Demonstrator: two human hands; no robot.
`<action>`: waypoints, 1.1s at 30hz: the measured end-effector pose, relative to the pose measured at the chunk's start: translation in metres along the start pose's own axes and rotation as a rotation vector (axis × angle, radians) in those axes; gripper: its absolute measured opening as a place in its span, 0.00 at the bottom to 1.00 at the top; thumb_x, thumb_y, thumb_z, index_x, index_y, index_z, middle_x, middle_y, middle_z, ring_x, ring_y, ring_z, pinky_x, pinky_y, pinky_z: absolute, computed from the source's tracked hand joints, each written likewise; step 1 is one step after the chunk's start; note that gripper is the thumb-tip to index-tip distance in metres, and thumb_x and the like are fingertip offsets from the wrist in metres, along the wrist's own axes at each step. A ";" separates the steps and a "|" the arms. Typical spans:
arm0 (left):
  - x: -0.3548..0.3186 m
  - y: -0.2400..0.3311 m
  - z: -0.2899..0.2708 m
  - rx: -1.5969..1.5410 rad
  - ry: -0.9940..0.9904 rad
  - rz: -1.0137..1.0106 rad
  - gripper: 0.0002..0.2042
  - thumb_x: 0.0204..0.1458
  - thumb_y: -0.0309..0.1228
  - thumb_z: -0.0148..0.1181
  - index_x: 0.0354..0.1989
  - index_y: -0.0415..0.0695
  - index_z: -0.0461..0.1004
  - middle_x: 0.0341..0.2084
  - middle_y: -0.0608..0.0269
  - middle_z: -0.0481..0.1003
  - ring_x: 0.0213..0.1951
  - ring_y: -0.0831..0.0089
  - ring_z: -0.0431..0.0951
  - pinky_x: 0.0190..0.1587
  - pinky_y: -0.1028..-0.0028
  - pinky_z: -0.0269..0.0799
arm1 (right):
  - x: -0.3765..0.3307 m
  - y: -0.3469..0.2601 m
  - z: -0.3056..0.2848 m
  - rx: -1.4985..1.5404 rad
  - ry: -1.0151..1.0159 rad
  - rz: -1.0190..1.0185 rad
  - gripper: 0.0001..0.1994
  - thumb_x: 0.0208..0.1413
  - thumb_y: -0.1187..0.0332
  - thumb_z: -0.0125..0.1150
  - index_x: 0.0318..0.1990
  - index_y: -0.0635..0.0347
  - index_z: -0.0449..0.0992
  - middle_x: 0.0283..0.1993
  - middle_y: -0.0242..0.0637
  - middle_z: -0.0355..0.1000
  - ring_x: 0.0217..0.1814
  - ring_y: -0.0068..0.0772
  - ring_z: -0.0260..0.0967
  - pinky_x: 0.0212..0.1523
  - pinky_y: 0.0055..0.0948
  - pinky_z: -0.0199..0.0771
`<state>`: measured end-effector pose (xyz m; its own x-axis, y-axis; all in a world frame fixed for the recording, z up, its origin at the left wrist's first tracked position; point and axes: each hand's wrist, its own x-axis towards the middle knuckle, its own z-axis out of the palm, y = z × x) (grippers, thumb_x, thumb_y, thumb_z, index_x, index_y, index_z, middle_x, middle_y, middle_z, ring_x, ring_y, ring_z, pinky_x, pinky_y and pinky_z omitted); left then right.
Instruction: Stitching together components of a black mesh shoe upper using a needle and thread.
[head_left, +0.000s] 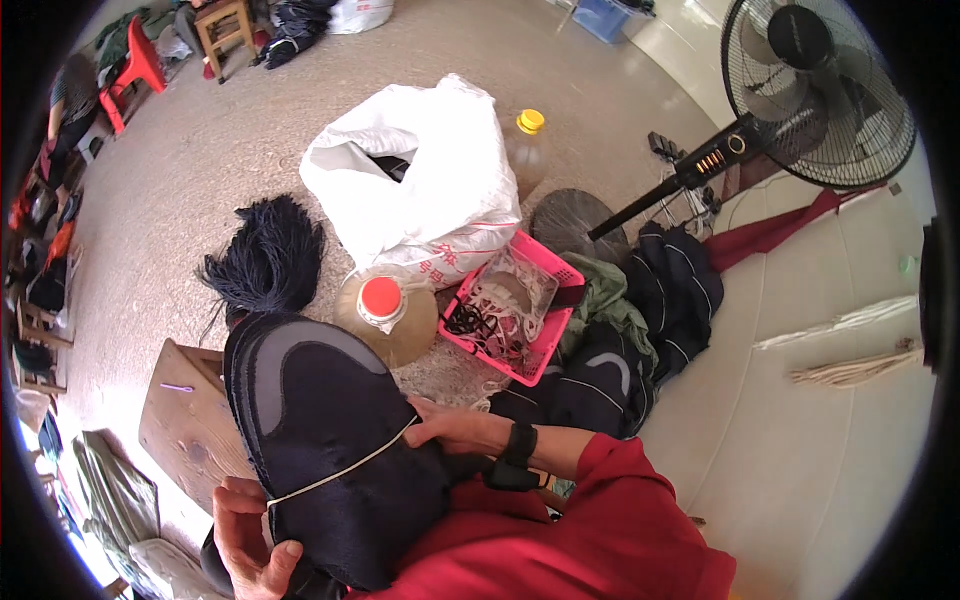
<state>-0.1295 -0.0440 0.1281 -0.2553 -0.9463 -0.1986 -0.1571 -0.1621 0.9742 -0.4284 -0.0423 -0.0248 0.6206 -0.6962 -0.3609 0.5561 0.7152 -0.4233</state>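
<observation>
A thick stack of dark navy shoe uppers (pixel 345 400), each with a grey curved band near its rounded end, rests tilted against my lap. A thin cream band (pixel 345 469) runs across its middle. My right hand (pixel 455 428) grips the stack's right edge, thumb over the band's end and the other fingers mostly hidden. At the lower left edge, my left hand (pixel 250 545) has its fingers curled by the band's other end, with the thumb spread apart from them. Under and beside the stack stands a wooden stool (pixel 185 415) with a small purple item on it.
Ahead stand a large white sack (pixel 420 190), a jug with a red cap (pixel 382 300) and a pink basket (pixel 540 355) of cords. Dark threads (pixel 268 255) hang left of the jug. To the right are a standing fan (pixel 690 178) and more dark bundles (pixel 600 385).
</observation>
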 end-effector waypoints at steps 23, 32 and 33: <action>0.053 0.009 0.058 0.030 -0.210 0.039 0.26 0.48 0.40 0.73 0.43 0.41 0.61 0.41 0.62 0.59 0.46 0.72 0.62 0.54 0.73 0.55 | -0.055 -0.032 -0.033 0.090 0.101 -0.140 0.42 0.54 0.65 0.72 0.72 0.62 0.53 0.65 0.40 0.68 0.62 0.33 0.71 0.63 0.35 0.72; 0.058 -0.009 0.047 0.016 -0.298 0.098 0.24 0.47 0.36 0.72 0.43 0.41 0.62 0.41 0.63 0.59 0.45 0.73 0.61 0.54 0.74 0.54 | -0.067 -0.017 -0.035 0.069 0.137 -0.100 0.38 0.56 0.66 0.71 0.71 0.63 0.56 0.65 0.40 0.68 0.60 0.33 0.71 0.62 0.34 0.73; 0.057 -0.012 0.047 0.011 -0.307 0.107 0.24 0.47 0.36 0.72 0.43 0.41 0.62 0.41 0.63 0.59 0.45 0.73 0.61 0.54 0.74 0.54 | -0.072 -0.017 -0.033 0.063 0.144 -0.111 0.38 0.56 0.66 0.71 0.71 0.63 0.56 0.65 0.40 0.68 0.60 0.33 0.71 0.62 0.34 0.73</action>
<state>-0.1870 -0.0830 0.1004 -0.5464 -0.8289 -0.1194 -0.1237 -0.0612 0.9904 -0.5007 -0.0066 -0.0196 0.4708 -0.7692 -0.4321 0.6529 0.6332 -0.4158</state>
